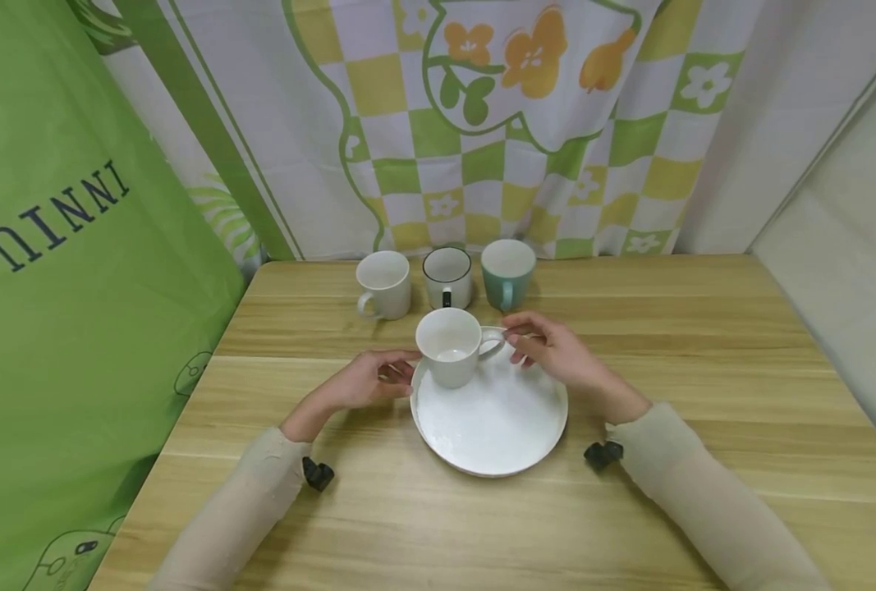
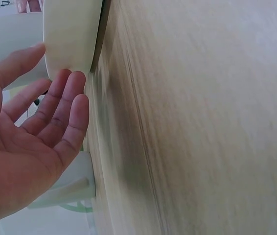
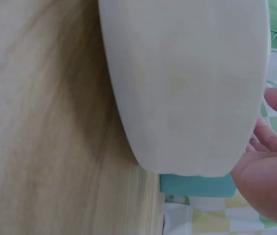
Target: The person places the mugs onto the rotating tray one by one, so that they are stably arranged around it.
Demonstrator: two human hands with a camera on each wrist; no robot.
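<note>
A white cup stands at the back left of a round white tray with a thick side wall. At the cup's handle, the thumb and forefinger of my right hand pinch its outer end. My left hand is at the tray's left edge, beside the cup. Seen from the left wrist, its thumb touches the tray wall and the other fingers are loosely bent. The right wrist view shows mostly the tray wall, which hides the cup; only part of the right hand shows there.
Behind the tray stand a white mug, a white mug with a dark rim and a teal mug. They line the back of the wooden table, before a patterned curtain. A green cloth hangs at the left.
</note>
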